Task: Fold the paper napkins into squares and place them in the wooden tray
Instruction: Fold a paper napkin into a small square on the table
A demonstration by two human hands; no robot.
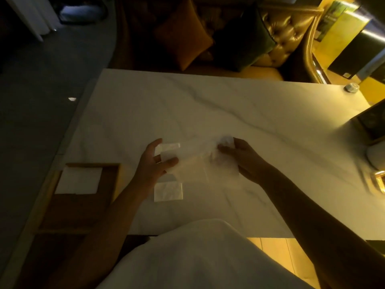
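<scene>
1. While my right hand [243, 159] has its fingers curled round the right end of the napkin [200, 163], bunching the paper at the far corner, my left hand [154, 163] is spread with the thumb at the napkin's left edge. The blur keeps me from telling whether that thumb pinches or only touches.
2. The napkin stretches between my two hands over the marble table [229, 105], to the right of the wooden tray [62, 215].
3. The paper looks thin, so I judge that pulling it taut could tear it. The crumpled corner, where my right hand's hold is tightest, seems the likeliest place.
4. That bunched end may also set stray creases. The edges would then fail to meet, and the fold would come out lopsided instead of square.
5. If my left hand is not really holding, its end could droop onto the small folded piece [168, 191] just nearer to me. It could also catch the strip [169, 147] by my fingertips and drag either one out of place.
6. The napkin's long axis runs left to right across me, roughly along the table's near edge, and its left end points toward the tray. One folded square [79, 180] already lies in the tray's far end.
</scene>
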